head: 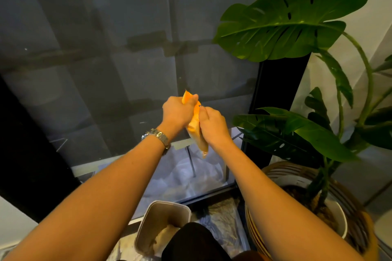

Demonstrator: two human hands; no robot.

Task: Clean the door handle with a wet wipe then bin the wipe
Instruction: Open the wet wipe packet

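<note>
An orange wet-wipe packet [196, 125] hangs upright in front of a large glass door [106, 48]. My left hand [177, 111], with a metal watch on its wrist, grips the packet's top. Pressed against the packet's right side, my right hand [213, 126] pinches near its upper edge. No wipe shows outside the packet. A small grey bin [163, 214] with an open top stands on the floor below my arms, with crumpled material inside. I cannot make out a door handle in the dark glass.
A big monstera plant [297, 27] in a woven basket pot [282, 172] crowds the right side, its leaves close to my right arm. A black door frame [267, 91] runs down beside the glass. A white wall [373, 17] is at far right.
</note>
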